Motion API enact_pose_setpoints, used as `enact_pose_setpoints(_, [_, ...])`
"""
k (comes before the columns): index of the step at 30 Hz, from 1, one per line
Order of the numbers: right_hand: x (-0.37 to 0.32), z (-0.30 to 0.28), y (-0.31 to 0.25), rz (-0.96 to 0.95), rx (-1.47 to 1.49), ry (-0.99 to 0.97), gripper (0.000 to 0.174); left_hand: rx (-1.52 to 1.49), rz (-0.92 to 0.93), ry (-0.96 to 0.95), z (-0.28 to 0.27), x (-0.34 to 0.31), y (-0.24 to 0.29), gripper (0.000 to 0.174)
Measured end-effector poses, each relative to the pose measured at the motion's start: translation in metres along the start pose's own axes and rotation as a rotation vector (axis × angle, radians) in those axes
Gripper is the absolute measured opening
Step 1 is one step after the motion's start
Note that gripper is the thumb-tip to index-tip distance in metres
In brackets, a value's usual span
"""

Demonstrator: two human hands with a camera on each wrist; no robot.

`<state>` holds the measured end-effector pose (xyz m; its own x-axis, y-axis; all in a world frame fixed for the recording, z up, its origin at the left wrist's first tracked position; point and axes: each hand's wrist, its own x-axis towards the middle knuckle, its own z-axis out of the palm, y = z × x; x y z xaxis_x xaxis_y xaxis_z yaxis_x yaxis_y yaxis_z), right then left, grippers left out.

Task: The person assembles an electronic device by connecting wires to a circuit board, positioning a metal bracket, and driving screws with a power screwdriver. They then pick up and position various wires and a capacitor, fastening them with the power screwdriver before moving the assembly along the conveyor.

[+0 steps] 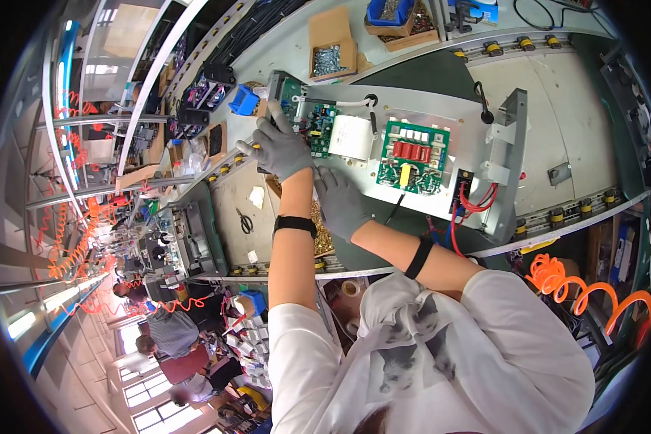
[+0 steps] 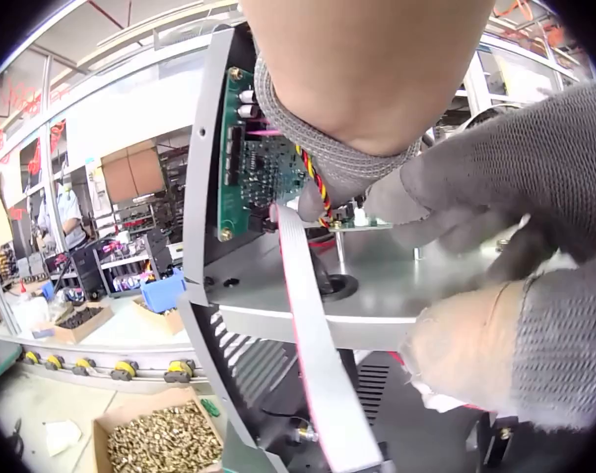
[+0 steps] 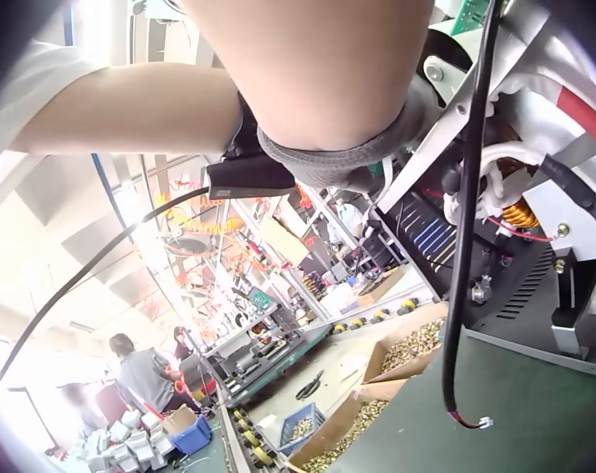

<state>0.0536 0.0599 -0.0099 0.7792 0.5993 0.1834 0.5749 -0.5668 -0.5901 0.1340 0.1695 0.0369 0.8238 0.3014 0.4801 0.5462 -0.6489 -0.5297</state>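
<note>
My left hand (image 1: 282,148), in a grey glove, reaches over the left end of a metal chassis (image 1: 463,101), fingers spread beside an upright green circuit board (image 1: 291,90). In the left wrist view a fingertip is right at the top of a flat grey ribbon cable (image 2: 318,345), which hangs from that board past the plate edge. My right hand (image 1: 340,202), also gloved, lies at the chassis's near edge, just below the left wrist. Its fingers are over the plate and a bare thumb tip is at the edge; I cannot tell whether it grips. The wrist hides most of it in the right wrist view.
The chassis bears a white block (image 1: 352,137) and a green board with red parts (image 1: 416,155). A box of brass fittings (image 2: 165,439) stands near the chassis. Scissors (image 1: 245,221) lie on the bench. A loose black cable (image 3: 465,246) hangs at the right wrist.
</note>
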Motion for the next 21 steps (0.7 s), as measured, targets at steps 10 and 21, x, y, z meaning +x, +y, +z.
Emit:
enact_pose_setpoints(10, [0.000,0.011,0.041,-0.236,-0.309,0.131,0.046,-0.212,-0.121,-0.136,-0.013,-0.003,0.016,0.089])
enact_pose_setpoints(21, [0.004,0.005,0.037,-0.214,-0.278,0.106,0.038,-0.578,-0.197,0.362,-0.069,-0.075,-0.036,0.029])
